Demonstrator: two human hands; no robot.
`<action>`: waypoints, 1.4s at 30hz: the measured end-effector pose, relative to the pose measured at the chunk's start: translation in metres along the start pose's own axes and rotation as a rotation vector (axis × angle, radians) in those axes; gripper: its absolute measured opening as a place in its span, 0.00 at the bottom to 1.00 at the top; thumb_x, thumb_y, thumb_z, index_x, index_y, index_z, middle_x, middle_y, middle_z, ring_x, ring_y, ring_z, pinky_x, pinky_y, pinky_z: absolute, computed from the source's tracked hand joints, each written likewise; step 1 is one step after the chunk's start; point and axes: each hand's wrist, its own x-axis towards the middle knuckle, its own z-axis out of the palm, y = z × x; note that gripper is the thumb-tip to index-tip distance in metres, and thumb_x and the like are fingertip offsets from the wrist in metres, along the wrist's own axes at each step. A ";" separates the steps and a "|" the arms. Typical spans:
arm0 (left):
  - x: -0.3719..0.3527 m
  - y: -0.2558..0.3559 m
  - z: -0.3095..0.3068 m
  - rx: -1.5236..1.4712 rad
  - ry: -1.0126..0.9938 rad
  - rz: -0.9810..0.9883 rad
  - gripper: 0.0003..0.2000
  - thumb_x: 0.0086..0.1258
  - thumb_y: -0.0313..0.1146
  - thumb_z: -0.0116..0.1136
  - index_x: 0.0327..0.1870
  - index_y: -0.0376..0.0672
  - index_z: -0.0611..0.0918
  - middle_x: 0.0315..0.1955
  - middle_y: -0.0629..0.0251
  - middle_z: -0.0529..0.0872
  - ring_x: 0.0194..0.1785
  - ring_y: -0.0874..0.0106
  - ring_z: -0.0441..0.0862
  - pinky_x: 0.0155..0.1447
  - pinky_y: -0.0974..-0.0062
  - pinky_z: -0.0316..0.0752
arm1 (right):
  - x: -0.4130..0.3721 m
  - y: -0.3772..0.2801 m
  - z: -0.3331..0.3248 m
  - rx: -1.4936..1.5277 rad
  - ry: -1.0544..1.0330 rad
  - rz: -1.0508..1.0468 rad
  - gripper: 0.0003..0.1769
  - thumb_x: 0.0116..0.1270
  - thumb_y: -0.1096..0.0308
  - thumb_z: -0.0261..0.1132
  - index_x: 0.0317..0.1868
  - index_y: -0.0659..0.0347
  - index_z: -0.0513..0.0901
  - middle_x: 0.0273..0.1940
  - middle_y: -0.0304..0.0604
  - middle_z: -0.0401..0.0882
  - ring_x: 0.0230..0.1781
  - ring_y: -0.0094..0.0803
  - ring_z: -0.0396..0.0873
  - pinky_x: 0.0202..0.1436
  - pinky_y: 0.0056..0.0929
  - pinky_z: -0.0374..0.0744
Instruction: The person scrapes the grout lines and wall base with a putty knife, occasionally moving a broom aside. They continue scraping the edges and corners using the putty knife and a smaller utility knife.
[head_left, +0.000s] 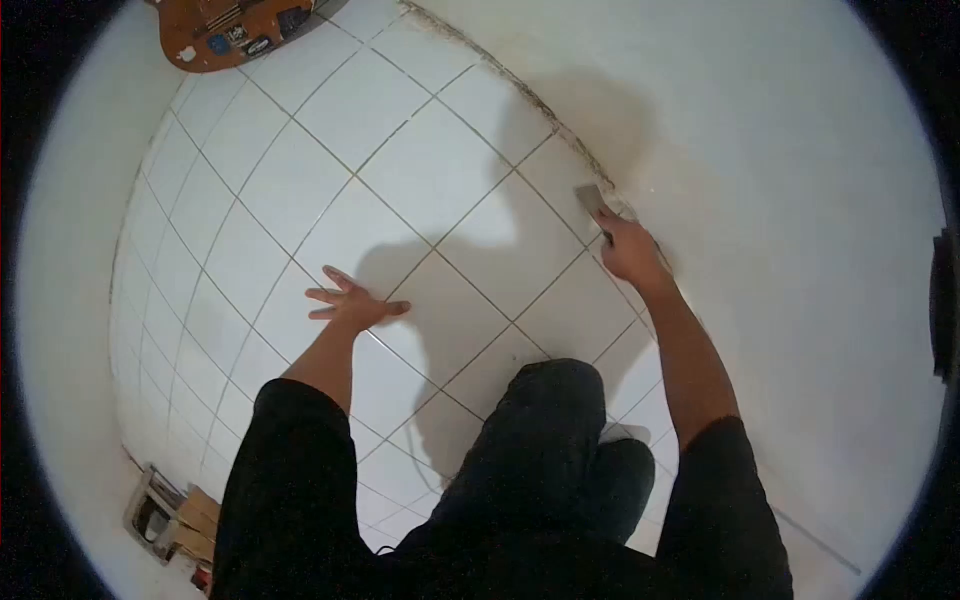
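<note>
Flat-bladed tool [590, 199] held low beside the wall [780, 200].
Its handle is enclosed by the curled right grip [630, 252], apparently so that the blade can be steadied near the rough joint [541, 104]. The left grip [355, 304] is spread wide on the tiled floor [390, 215], with nothing held, presumably so that the leaning body is propped above the bent knee [565, 385].

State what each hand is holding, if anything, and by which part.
The right hand grips a flat-bladed tool by its handle end; the left hand, fingers spread, holds nothing.
</note>
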 end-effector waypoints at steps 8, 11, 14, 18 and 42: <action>-0.010 0.003 -0.012 -0.088 -0.054 -0.038 0.80 0.37 0.66 0.77 0.70 0.31 0.21 0.69 0.23 0.21 0.70 0.23 0.18 0.68 0.23 0.32 | 0.080 -0.020 -0.009 0.016 0.059 -0.038 0.24 0.61 0.74 0.56 0.59 0.58 0.79 0.60 0.56 0.76 0.59 0.51 0.76 0.64 0.43 0.74; -0.001 -0.001 -0.008 -0.083 -0.072 -0.020 0.82 0.36 0.66 0.78 0.69 0.35 0.17 0.67 0.21 0.18 0.69 0.22 0.16 0.69 0.25 0.30 | 0.042 -0.004 -0.003 0.010 0.085 -0.132 0.25 0.62 0.74 0.55 0.62 0.57 0.78 0.63 0.53 0.74 0.60 0.49 0.76 0.66 0.43 0.73; 0.008 -0.005 -0.002 -0.060 -0.056 0.007 0.81 0.37 0.65 0.78 0.69 0.35 0.17 0.67 0.21 0.18 0.69 0.22 0.16 0.69 0.25 0.30 | -0.011 0.009 0.004 0.005 -0.024 -0.040 0.26 0.62 0.75 0.55 0.63 0.58 0.77 0.63 0.52 0.74 0.61 0.49 0.76 0.67 0.42 0.73; -0.015 0.004 -0.014 -0.084 -0.038 -0.020 0.81 0.36 0.66 0.78 0.70 0.39 0.18 0.69 0.22 0.21 0.71 0.23 0.18 0.69 0.25 0.32 | -0.099 0.022 0.005 0.021 0.018 0.135 0.23 0.62 0.74 0.56 0.59 0.57 0.79 0.59 0.52 0.78 0.57 0.52 0.77 0.63 0.44 0.75; -0.026 0.092 0.030 0.819 0.060 1.435 0.17 0.69 0.49 0.58 0.52 0.52 0.82 0.36 0.65 0.81 0.39 0.62 0.80 0.40 0.57 0.76 | -0.801 -0.138 0.373 1.007 0.631 2.229 0.22 0.65 0.61 0.57 0.53 0.71 0.75 0.45 0.65 0.82 0.47 0.55 0.83 0.52 0.48 0.81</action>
